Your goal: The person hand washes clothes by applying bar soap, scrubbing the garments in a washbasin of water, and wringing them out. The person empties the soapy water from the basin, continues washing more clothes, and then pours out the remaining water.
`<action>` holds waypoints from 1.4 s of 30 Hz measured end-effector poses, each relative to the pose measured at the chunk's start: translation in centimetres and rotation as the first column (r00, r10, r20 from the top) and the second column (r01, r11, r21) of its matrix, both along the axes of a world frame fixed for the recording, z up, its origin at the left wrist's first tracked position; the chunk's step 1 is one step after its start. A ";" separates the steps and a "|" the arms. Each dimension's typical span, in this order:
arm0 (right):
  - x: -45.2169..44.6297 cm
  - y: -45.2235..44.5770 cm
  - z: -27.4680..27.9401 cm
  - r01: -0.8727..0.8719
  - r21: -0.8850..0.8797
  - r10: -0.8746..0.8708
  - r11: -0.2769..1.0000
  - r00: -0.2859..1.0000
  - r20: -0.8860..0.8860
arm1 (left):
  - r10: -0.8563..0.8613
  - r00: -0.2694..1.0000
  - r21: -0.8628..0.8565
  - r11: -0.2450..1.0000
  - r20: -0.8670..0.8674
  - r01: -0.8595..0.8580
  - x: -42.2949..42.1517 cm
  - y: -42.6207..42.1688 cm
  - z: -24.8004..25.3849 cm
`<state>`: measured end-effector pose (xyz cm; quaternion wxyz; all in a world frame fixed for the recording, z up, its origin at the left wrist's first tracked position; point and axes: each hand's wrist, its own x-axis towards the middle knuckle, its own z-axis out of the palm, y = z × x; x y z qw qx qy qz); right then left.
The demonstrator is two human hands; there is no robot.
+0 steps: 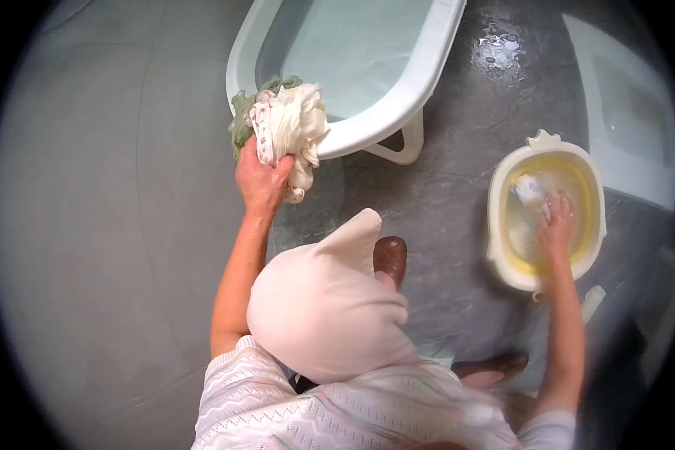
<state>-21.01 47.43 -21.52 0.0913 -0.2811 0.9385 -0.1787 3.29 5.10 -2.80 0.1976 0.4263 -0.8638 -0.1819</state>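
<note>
A bundle of wet cloth point(289, 120), cream and patterned with some green, hangs over the near left rim of a large white tub point(367, 135). My left hand point(264, 178) grips the bundle from below, thumb and fingers pressed into it. To the right, a small yellow and white basin point(500, 225) holds water. My right hand point(556, 225) reaches into that basin, beside a small white and blue cloth point(529, 189). Its fingertips touch something pale, and water and blur hide whether the fingers close on it.
Water fills the large tub, which stands on a white leg point(409, 146). Wet grey floor point(457, 195) lies between tub and basin. A brown shoe point(390, 259) is near the middle. At the right edge is a white panel-like object point(622, 112).
</note>
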 end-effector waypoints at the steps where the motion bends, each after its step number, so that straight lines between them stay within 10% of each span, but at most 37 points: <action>1: 0.2 0.4 0.3 0.020 0.006 -0.020 1.000 1.000 0.024 | 0.001 1.000 -0.022 1.000 0.004 -0.001 0.2 -0.3 -0.1; 10: -0.2 3.3 0.0 0.071 -0.069 -0.061 0.995 0.989 0.138 | 0.127 0.869 0.512 0.844 -0.478 0.158 -2.3 1.2 4.9; 19: -2.6 4.3 2.6 0.212 -0.233 -0.019 0.949 0.776 0.630 | 0.029 0.618 0.609 0.207 -0.786 0.765 -11.0 6.7 14.1; 23: -2.3 3.2 4.1 0.044 -0.192 -0.010 0.980 0.985 0.171 | -0.196 0.446 0.456 -0.009 -0.873 0.890 -15.6 8.5 14.9; 25: -2.9 1.4 4.8 0.117 -0.441 0.015 0.890 0.959 0.284 | -0.175 0.517 0.538 -0.107 -0.838 0.836 -18.3 11.3 15.4; 27: -2.7 -2.0 10.6 0.653 -0.377 -0.052 0.657 0.538 0.841 | -0.166 0.590 0.613 -0.227 -0.790 0.757 -21.3 15.1 15.4; 29: -3.1 -1.5 8.0 0.867 -0.393 0.343 0.305 0.285 0.895 | -0.174 0.672 0.684 -0.341 -0.720 0.644 -23.3 18.8 15.1; 32: -3.2 0.4 8.3 0.883 -0.462 0.461 0.078 0.379 0.803 | -0.286 0.713 0.760 -0.368 -0.640 0.535 -23.8 22.8 11.8; 35: -4.6 5.8 4.4 0.474 -0.803 0.143 0.362 0.823 0.550 | -0.500 0.685 0.839 -0.191 -0.530 0.510 -24.5 24.4 2.8; 37: -5.6 5.1 6.6 0.743 -0.559 0.108 0.367 0.563 0.819 | -0.807 0.511 0.790 0.096 -0.294 0.606 -24.3 24.3 -3.3; 39: -4.3 3.5 8.6 0.514 -0.311 -0.283 0.799 0.778 0.561 | -0.923 0.385 0.613 0.290 -0.024 0.735 -23.7 24.5 -7.2; 42: -2.4 2.8 5.4 0.277 -0.282 -0.241 0.919 0.958 0.155 | -0.901 0.422 0.154 0.433 0.099 0.888 -21.4 26.3 -10.6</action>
